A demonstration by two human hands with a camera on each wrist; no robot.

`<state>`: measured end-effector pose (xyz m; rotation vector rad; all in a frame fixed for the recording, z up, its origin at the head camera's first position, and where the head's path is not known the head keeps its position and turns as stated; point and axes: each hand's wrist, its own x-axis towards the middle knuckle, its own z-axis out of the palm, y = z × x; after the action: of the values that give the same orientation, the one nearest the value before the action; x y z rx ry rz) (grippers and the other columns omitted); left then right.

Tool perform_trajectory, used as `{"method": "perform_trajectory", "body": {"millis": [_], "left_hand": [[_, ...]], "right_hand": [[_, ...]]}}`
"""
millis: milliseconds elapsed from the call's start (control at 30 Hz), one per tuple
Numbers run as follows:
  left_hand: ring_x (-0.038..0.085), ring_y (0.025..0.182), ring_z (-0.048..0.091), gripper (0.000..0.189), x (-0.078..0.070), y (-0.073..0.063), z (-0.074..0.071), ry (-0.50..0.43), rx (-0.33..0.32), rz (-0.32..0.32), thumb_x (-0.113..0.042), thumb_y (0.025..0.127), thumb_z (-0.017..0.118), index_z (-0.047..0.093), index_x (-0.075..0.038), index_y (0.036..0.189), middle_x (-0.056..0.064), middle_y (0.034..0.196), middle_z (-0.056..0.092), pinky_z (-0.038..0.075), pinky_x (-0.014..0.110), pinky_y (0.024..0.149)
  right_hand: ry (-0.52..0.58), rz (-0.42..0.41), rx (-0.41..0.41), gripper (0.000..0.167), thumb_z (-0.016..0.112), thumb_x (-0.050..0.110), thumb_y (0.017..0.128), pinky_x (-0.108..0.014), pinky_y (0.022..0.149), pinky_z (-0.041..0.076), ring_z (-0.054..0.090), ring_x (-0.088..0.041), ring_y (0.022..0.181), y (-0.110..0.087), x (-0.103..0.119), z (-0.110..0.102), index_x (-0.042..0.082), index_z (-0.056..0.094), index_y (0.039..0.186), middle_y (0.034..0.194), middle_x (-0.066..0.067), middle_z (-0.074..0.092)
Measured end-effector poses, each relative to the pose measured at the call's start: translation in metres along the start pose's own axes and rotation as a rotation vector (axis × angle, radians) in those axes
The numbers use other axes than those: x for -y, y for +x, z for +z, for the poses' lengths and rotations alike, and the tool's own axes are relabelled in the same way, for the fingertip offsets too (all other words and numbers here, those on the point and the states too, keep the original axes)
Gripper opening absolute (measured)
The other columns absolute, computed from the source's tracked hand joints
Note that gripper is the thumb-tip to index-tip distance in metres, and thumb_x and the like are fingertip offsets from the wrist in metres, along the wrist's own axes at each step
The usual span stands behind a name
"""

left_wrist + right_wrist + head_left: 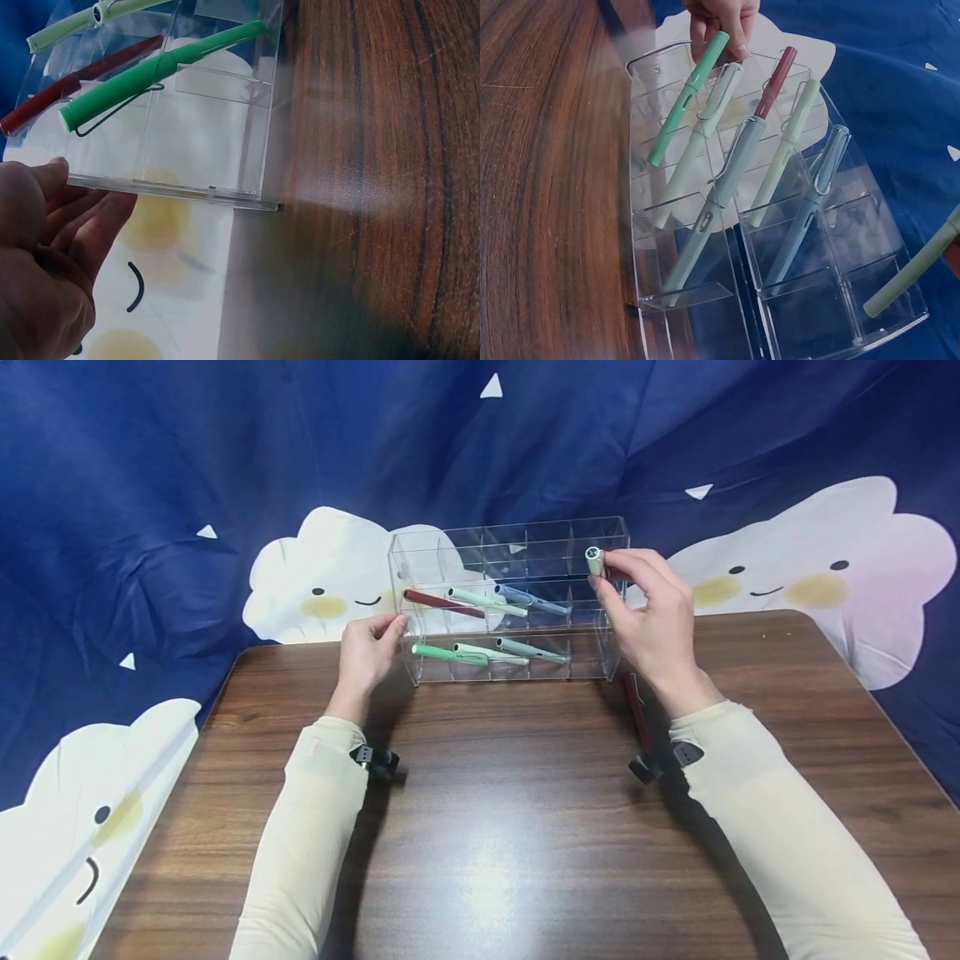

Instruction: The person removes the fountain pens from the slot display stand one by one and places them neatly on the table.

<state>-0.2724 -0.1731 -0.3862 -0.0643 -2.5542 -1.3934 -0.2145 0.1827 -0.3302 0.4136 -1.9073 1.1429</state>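
Observation:
A clear acrylic pen organizer (510, 527) stands at the table's far side, tilted rows of compartments facing me. My left hand (367, 652) grips its left side wall, thumb on one face and fingers on the other. With thumb and fingers my right hand (656, 610) pinches a pale green pen (911, 279) at the right end of the organizer, over the upper compartments. In the organizer lie a bright green pen (120, 82), a dark red pen (442, 602), a blue pen (531, 600), a grey-green pen (724, 187) and two pale green pens, one in each row (487, 602).
Another dark red pen (636, 710) lies on the brown wooden table (480, 827), beneath my right wrist. A dark blue curtain (555, 443) with white clouds hangs right behind the organizer. Small black cameras sit on both wrists.

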Motion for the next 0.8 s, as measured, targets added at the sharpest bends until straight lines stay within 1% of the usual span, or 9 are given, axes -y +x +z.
{"method": "perform_trajectory", "body": {"millis": [100, 200, 400, 633, 800], "left_hand": [[0.001, 0.072, 0.063, 0.030, 0.000, 0.000, 0.000, -0.002, -0.001, -0.001, -0.024, 0.108, 0.069, 0.080, 0.000, 0.123, 0.023, 0.109, 0.081, 0.052, 0.010, 0.064], [0.002, 0.073, 0.064, 0.030, 0.000, 0.000, -0.001, 0.001, 0.003, -0.001, -0.024, 0.108, 0.069, 0.079, -0.001, 0.124, 0.023, 0.110, 0.081, 0.054, 0.010, 0.065], [0.003, 0.074, 0.065, 0.031, -0.001, -0.001, 0.000, 0.003, 0.007, -0.008, -0.024, 0.108, 0.069, 0.079, -0.001, 0.125, 0.023, 0.111, 0.081, 0.053, 0.010, 0.064], [0.009, 0.075, 0.067, 0.030, -0.001, 0.000, 0.000, -0.002, 0.010, -0.011, -0.023, 0.108, 0.069, 0.079, 0.000, 0.125, 0.024, 0.111, 0.081, 0.052, 0.010, 0.063], [0.002, 0.071, 0.063, 0.030, 0.000, 0.001, -0.001, 0.029, 0.006, -0.002, -0.023, 0.108, 0.069, 0.079, 0.000, 0.124, 0.024, 0.109, 0.081, 0.050, 0.010, 0.064]], "right_hand": [[0.011, 0.004, -0.006, 0.023, 0.081, -0.006, 0.091, -0.012, 0.096, 0.051, 0.065, 0.001, 0.098, -0.001, 0.002, -0.003, -0.003, 0.081, 0.114, 0.110, -0.021, 0.079], [0.012, 0.002, -0.004, 0.023, 0.081, -0.007, 0.091, -0.012, 0.096, 0.051, 0.063, 0.008, 0.098, -0.001, 0.001, -0.006, -0.005, 0.080, 0.114, 0.109, -0.022, 0.078], [-0.023, 0.007, 0.014, 0.024, 0.081, -0.006, 0.091, -0.010, 0.095, 0.048, 0.062, 0.012, 0.097, -0.005, 0.002, -0.015, -0.004, 0.080, 0.115, 0.105, -0.023, 0.077], [-0.070, 0.012, 0.029, 0.025, 0.080, -0.004, 0.092, -0.008, 0.093, 0.047, 0.060, 0.016, 0.095, -0.011, 0.001, -0.025, -0.004, 0.079, 0.117, 0.103, -0.023, 0.078], [-0.111, 0.012, 0.059, 0.026, 0.080, -0.002, 0.094, -0.003, 0.085, 0.047, 0.058, 0.019, 0.093, -0.016, -0.002, -0.031, -0.007, 0.077, 0.119, 0.100, -0.026, 0.076]]}}
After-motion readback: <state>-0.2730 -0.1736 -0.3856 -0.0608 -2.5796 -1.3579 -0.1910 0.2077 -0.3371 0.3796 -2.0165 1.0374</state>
